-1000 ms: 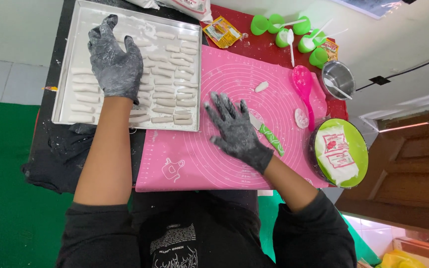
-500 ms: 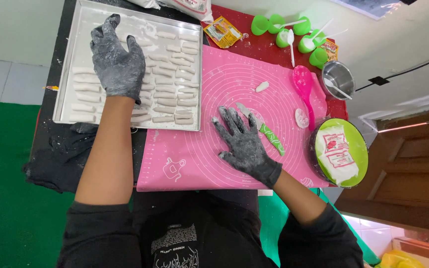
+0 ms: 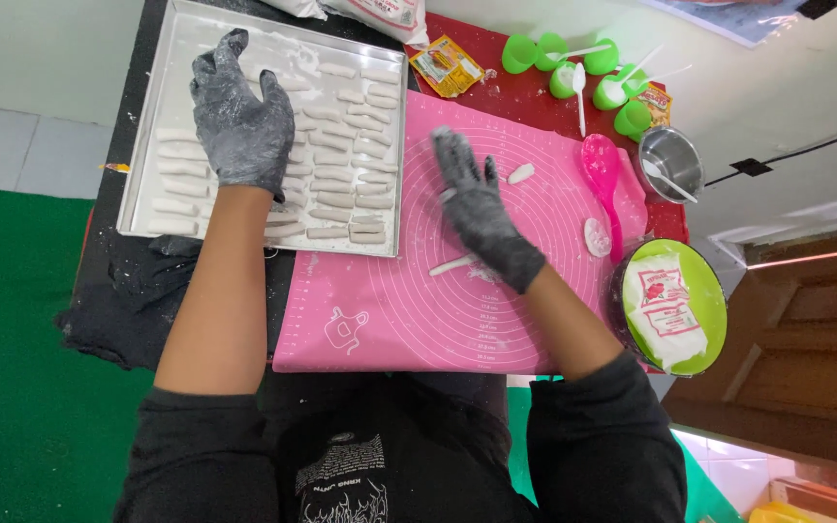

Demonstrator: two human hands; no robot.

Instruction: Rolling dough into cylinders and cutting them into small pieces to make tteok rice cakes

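Both my hands wear dark gloves dusted with flour. My left hand lies flat, fingers spread, on the metal baking tray, which holds several rows of white dough sticks. My right hand rests palm down with fingers apart on the pink silicone mat. A thin rolled dough stick pokes out from under its heel. A small dough piece lies on the mat just beyond its fingers.
A pink spoon and a flat dough disc lie at the mat's right edge. A green bowl holds a white flour bag. Green cups, a steel cup and a yellow sachet stand on the red surface.
My right hand slid back toward me, then forward across the mat over the dough, leaving a thin stick beneath it. My left hand stayed on the tray.
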